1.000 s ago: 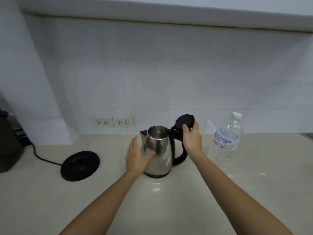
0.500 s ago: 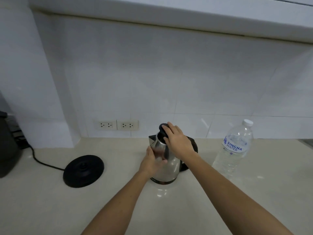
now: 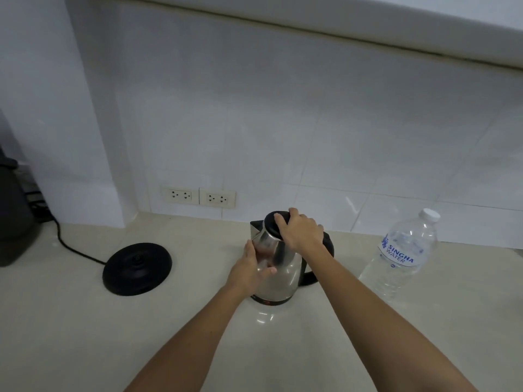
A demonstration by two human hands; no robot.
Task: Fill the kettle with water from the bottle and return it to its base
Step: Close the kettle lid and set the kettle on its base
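At the far left edge a dark appliance (image 3: pixel 12 216) stands against the wall, only partly in view. A black power cord (image 3: pixel 70 247) runs from beside it across the pale countertop (image 3: pixel 85 335) to the round black kettle base (image 3: pixel 137 268), which lies flat and bare. On the white tiled wall (image 3: pixel 283 123) behind and just right of the base sit two double wall sockets (image 3: pixel 199 196), side by side.

Right of the base, and clearly apart from it, the stainless steel kettle (image 3: pixel 278 267) stands upright on the countertop, spout turned toward the wall. The person's left hand (image 3: pixel 250 271) is pressed against the near left side of the steel body, fingers together and laid flat along the metal, thumb lying across the front. The right hand (image 3: pixel 301 233) comes in over the top; its fingers are slightly spread and curled down onto the black lid (image 3: pixel 274 223), which sits down on the kettle's mouth. The wrist passes over the black handle (image 3: pixel 317 267), whose curve shows on the kettle's right side.

Further right, well apart from the kettle, a clear plastic water bottle (image 3: pixel 402 256) with a white cap (image 3: pixel 429 214) and a blue-lettered label stands tilted in the wide-angle view, cap on. Neither hand touches it. How much water it holds cannot be told.
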